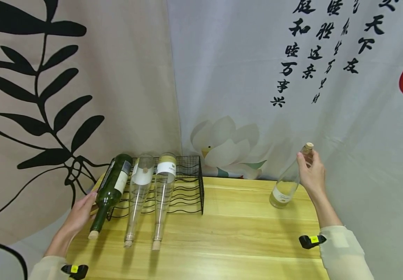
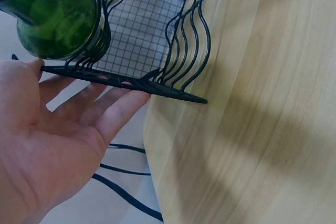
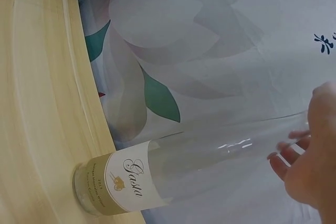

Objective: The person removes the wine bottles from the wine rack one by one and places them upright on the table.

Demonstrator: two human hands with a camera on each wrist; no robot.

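My right hand (image 1: 312,173) grips a clear glass bottle (image 1: 288,181) round its corked neck, at the right of the table in the head view. The bottle stands base down, its base right at the wood. Its white label (image 3: 134,177) faces the right wrist camera. My left hand (image 1: 79,216) lies against the left end of a black wire bottle rack (image 1: 187,196), its fingers loosely extended along the side frame. Within the rack, a green bottle (image 1: 108,190) lies nearest that hand, followed by two clear bottles (image 1: 140,194), all with corks toward me.
The wooden table (image 1: 236,229) stretches between the rack and the right-hand bottle. Behind it hangs a curtain (image 1: 222,77) with a lotus print, dark leaves and black writing. The table's back edge meets the curtain close behind the rack.
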